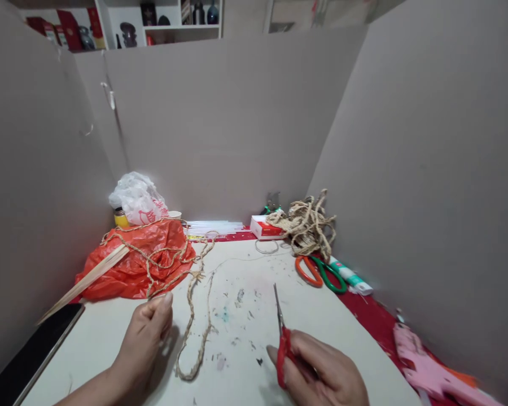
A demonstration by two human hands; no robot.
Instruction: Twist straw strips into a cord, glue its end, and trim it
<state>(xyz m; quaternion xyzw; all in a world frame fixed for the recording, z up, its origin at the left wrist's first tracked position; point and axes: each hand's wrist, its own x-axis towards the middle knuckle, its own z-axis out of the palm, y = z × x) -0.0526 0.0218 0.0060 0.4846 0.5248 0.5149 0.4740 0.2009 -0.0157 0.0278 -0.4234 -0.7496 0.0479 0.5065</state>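
My right hand (322, 369) grips small scissors (284, 349) by their red handles. The narrow blades point up and away from me and look closed. On the left, my left hand (148, 330) is closed, thumb on top; whatever its fingers hold is hidden. A braided straw cord (190, 321) passes just behind that hand. Part of the cord lies in a long loop on the white board (245, 304) between my hands, and more of it trails over a red plastic bag (131, 270).
Tangled thick rope (311, 225) lies at the back right, beside a red-and-white box (266, 227). Large scissors (322, 273) with orange and green handles lie before it. A pink glue gun (427, 363) is at right. Flat fibre strips (88, 279) cross the bag. Grey panels (220, 129) enclose the table.
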